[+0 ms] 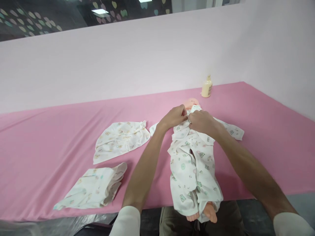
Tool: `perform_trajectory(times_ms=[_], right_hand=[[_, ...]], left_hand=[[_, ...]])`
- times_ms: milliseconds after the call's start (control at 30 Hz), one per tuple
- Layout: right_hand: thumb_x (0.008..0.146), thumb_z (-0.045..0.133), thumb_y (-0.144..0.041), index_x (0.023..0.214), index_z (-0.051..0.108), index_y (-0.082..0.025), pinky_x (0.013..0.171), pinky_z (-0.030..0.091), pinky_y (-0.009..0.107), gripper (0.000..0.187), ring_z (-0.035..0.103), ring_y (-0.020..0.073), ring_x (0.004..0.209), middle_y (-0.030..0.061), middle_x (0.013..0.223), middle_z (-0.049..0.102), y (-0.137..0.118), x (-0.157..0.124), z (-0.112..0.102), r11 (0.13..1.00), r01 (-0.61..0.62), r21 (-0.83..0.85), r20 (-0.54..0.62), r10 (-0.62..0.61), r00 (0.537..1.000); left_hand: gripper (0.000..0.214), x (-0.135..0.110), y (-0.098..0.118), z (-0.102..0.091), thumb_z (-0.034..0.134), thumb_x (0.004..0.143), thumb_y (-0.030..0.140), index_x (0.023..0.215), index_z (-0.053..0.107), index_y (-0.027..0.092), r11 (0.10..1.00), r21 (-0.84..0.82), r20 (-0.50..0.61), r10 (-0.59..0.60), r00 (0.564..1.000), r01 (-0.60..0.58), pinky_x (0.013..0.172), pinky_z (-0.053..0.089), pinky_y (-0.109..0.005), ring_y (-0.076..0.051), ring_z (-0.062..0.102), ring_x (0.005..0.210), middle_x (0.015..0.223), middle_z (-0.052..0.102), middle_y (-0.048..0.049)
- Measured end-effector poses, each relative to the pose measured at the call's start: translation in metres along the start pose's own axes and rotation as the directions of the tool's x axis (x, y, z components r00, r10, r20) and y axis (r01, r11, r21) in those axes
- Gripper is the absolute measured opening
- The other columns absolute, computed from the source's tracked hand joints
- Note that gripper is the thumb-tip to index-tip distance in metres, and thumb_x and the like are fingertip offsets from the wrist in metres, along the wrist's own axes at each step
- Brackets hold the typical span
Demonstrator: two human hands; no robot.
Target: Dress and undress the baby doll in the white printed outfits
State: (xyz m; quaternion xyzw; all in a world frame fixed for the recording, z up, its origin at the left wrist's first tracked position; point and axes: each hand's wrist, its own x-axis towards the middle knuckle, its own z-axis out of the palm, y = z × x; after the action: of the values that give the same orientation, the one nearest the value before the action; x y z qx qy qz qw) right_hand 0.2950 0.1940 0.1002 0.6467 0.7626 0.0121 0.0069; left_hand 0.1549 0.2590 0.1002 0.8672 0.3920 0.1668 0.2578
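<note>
A baby doll [191,103] lies on its back, its bare feet [210,212] over the front table edge. It wears a white printed baby top [182,132] and matching printed trousers [185,170]. My left hand [175,116] is closed in a pinch at the top's chest, just below the doll's head. Beside it, my right hand [202,123] pinches the same top near the neckline. The fingertips of both hands almost meet there, and the exact bit of cloth between them is partly hidden. One sleeve [231,130] stretches out to the right.
To the left lie a spread white printed cloth piece [121,137] and a folded printed cloth [92,186]. A cream pump bottle [207,87] stands at the back near the white wall [137,62]. Pink cloth [61,141] covers the table.
</note>
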Motion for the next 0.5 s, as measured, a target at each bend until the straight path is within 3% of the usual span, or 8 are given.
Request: perform_trajectory(times_ms=[167,233,367,500], right_hand=[[0.081,0.046,-0.006,0.080,0.063,-0.014,0.057,0.027,0.029,0.019,0.058,0.0211,0.070,0.0127,0.076,0.061,0.001,0.000,0.003,1.000,0.020,0.002,-0.057,-0.020,0.998],[0.083,0.047,-0.008,0.083,0.064,-0.013,0.057,0.027,0.029,0.019,0.059,0.0214,0.072,0.0141,0.080,0.063,0.001,0.002,0.005,1.000,0.025,0.003,-0.070,-0.025,0.997],[0.088,0.046,-0.016,0.077,0.064,-0.013,0.057,0.026,0.030,0.021,0.059,0.0220,0.073,0.0162,0.081,0.063,0.004,0.008,0.007,1.000,0.011,-0.027,-0.068,-0.013,0.998],[0.084,0.050,-0.019,0.067,0.057,-0.016,0.056,0.024,0.029,0.018,0.055,0.0193,0.070,0.0111,0.074,0.059,0.013,0.011,0.002,0.999,0.008,0.046,-0.052,-0.006,0.999]], left_hand=[[0.005,-0.004,0.007,-0.002,0.055,0.078,0.019,0.077,0.050,0.018,0.988,0.122,0.010,0.090,0.996,-0.090,0.065,0.037,-0.027,-0.015,0.051,0.078,0.090,0.060,-0.0043],[0.006,-0.007,0.009,-0.003,0.055,0.078,0.020,0.073,0.052,0.018,0.986,0.134,0.065,0.092,0.994,-0.100,0.064,0.037,-0.027,-0.016,0.053,0.077,0.089,0.061,-0.0045],[0.007,-0.011,0.012,-0.004,0.053,0.076,0.017,0.070,0.057,0.018,0.992,0.100,0.209,0.053,0.977,-0.075,0.063,0.037,-0.027,-0.016,0.056,0.072,0.081,0.064,-0.0032],[0.005,-0.010,0.011,0.001,0.058,0.076,0.023,0.074,0.060,0.018,0.990,0.124,0.174,0.051,0.983,-0.073,0.061,0.035,-0.028,-0.016,0.055,0.071,0.082,0.065,-0.0028]])
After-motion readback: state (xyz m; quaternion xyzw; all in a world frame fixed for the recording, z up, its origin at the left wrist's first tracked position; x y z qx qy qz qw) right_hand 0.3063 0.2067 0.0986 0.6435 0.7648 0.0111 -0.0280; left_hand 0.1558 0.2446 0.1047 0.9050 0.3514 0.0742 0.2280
